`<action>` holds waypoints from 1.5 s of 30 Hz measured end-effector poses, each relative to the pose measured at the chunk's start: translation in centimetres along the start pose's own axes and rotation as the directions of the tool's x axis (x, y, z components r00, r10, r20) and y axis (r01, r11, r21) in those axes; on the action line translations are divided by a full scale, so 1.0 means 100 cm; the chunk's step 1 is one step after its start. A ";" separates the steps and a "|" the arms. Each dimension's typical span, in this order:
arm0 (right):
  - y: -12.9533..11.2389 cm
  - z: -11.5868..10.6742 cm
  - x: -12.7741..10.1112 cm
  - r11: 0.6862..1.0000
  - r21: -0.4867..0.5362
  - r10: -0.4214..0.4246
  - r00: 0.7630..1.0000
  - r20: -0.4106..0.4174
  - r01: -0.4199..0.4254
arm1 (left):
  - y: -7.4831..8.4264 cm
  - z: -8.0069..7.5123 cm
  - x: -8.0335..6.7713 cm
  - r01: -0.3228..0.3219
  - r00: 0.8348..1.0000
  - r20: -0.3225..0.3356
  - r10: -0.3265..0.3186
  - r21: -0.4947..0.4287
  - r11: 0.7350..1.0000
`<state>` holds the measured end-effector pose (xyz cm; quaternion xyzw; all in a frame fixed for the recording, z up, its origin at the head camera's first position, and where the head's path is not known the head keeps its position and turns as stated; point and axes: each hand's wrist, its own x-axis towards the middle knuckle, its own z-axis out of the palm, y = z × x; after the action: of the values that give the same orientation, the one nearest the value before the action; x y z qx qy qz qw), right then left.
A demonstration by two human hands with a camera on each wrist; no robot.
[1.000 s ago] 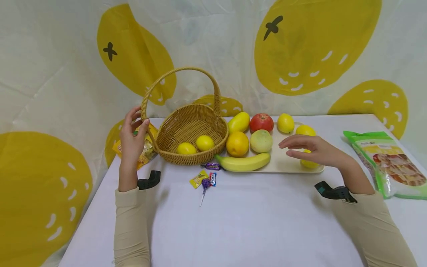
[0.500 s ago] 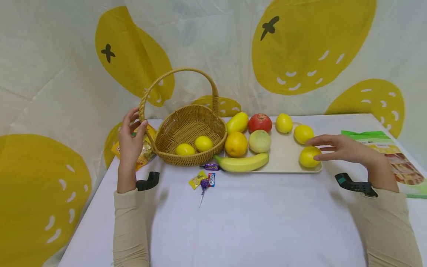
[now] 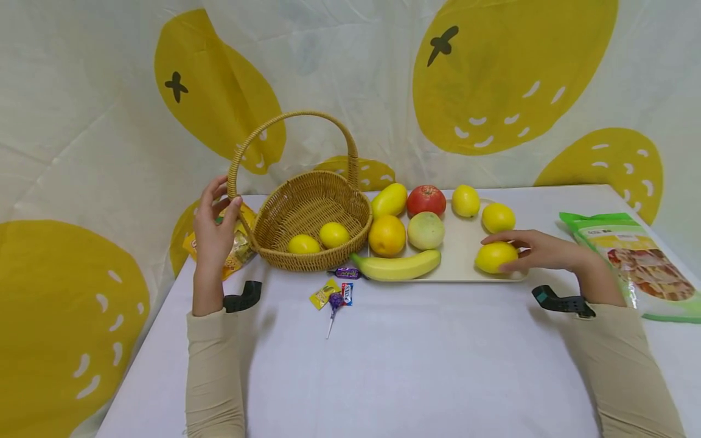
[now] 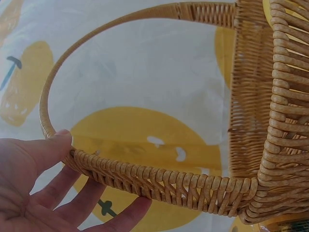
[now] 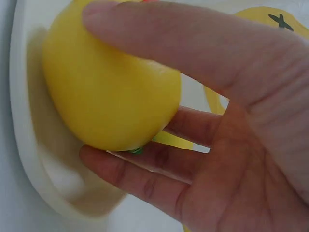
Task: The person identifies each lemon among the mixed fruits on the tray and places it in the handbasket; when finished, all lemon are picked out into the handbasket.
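Observation:
A wicker basket with a tall hoop handle stands at the table's left and holds two lemons. My left hand holds the base of that handle, with the thumb in front and the fingers behind it. On the cream tray, at its front right corner, lies a lemon. My right hand grips it. In the right wrist view the thumb lies over the lemon and the fingers curl under it, above the tray's rim.
The tray also carries a banana, an orange, a pale round fruit, a red fruit, a mango and two more lemons. Candies lie in front of the basket. There is a green snack bag at the right and a yellow packet behind the left hand.
My right hand swung right across the tray to the front lemon and closed round it, and the lemon shifted slightly left. The left hand stayed on the basket handle.

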<state>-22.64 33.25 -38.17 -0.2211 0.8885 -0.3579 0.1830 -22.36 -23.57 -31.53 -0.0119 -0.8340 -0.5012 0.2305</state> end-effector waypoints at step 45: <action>-0.153 0.072 0.119 0.899 0.246 -0.340 0.931 -0.132 0.363 | 0.001 0.001 0.000 -0.011 1.000 -0.001 0.011 -0.041 0.999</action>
<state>-25.16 13.15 -34.05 -0.3358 0.7848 -0.5101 0.1052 -22.31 -23.44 -31.47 -0.0211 -0.8234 -0.5167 0.2335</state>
